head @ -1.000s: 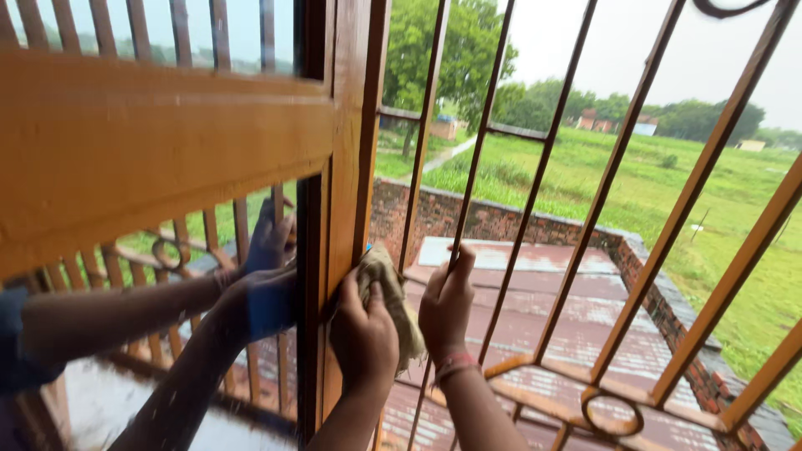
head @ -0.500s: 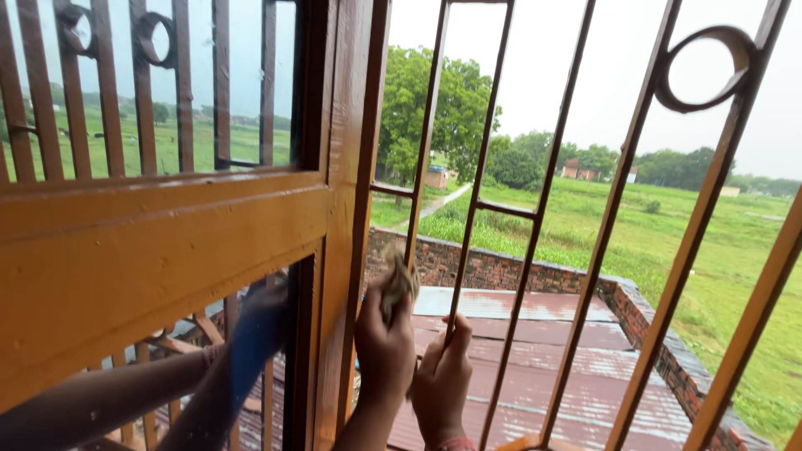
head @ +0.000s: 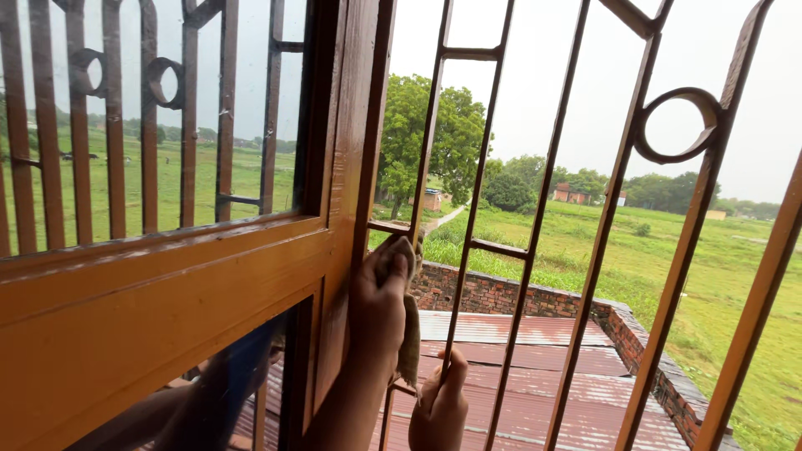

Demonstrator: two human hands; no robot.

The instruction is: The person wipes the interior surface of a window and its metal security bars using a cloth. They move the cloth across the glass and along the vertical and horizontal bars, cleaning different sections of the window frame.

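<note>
item 1: my left hand, fingers closed on a grey-brown cloth, pressing it to the edge of the wooden window frame; cloth hangs down at 6 o'clock from the fingers. item 2: my right hand, at 5 o'clock from the left, curled round a thin bar of the metal grille, cloth end just beside it. bkgd, 12 to 3 o'clock: tree, brick wall, green field.
</note>
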